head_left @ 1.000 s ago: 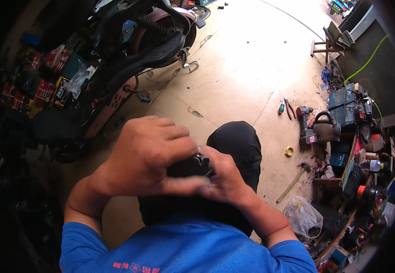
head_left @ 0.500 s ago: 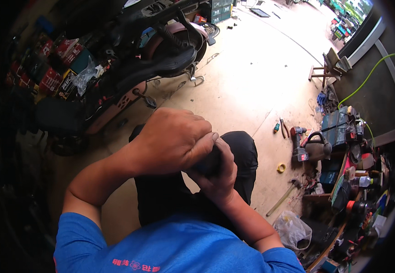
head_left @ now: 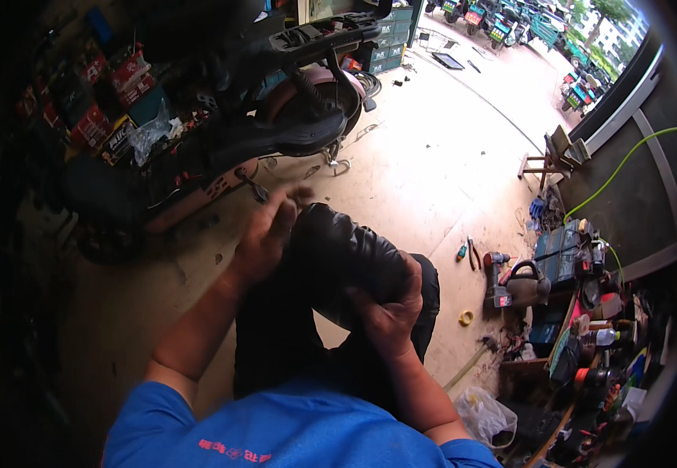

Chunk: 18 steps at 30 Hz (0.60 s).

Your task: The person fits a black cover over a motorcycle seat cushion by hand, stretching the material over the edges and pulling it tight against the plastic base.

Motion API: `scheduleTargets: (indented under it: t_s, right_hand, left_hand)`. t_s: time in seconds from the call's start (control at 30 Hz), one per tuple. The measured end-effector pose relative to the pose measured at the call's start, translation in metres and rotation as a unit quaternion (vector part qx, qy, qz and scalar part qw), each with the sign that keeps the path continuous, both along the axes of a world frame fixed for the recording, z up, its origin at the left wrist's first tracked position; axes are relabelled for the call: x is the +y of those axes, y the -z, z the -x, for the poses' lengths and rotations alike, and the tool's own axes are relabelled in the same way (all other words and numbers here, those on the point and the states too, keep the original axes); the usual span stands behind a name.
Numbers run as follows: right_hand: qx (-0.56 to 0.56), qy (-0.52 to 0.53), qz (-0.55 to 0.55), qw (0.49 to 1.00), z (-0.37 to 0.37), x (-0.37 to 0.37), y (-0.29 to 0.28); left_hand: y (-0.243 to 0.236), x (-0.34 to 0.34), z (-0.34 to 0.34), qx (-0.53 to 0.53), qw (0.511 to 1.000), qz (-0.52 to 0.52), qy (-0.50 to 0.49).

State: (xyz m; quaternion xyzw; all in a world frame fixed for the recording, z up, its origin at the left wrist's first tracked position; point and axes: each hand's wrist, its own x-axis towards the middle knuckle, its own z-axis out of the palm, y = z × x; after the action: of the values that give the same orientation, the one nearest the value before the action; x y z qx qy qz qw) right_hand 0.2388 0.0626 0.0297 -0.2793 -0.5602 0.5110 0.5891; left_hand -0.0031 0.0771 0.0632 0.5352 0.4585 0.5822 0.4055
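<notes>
A black, glossy, wrinkled padded piece (head_left: 348,251) lies across my lap between my knees; its exact kind does not show. My right hand (head_left: 393,316) grips its right end, thumb on the near side and fingers over the far edge. Off its left side, apart from it, my left hand (head_left: 264,240) is raised with the fingers spread and somewhat blurred. Black trousers (head_left: 264,343) under the piece make its lower outline hard to see.
A parked electric scooter (head_left: 284,136) stands ahead on the left. To the right on the floor are pliers (head_left: 474,254), a cordless drill (head_left: 496,277), yellow tape (head_left: 466,318), a hammer (head_left: 475,363) and a plastic bag (head_left: 485,413). A cluttered shelf (head_left: 564,335) lines that side.
My left hand has come off my right hand and moved left, fingers opening. The black piece, mostly covered before, now shows spread out. The view has shifted slightly.
</notes>
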Motion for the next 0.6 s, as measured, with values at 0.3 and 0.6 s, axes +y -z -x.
scheduleTargets:
  t_s: [0.3,0.6]
  right_hand:
    - [-0.037,0.034,-0.027,0.998,-0.004,0.005,0.006]
    - [-0.041,0.042,-0.015,0.998,0.004,0.029,-0.011]
  left_hand:
    - [0.037,0.01,-0.011,-0.07,0.99,0.027,0.122]
    - [0.032,0.012,-0.019,-0.064,0.994,0.045,0.073]
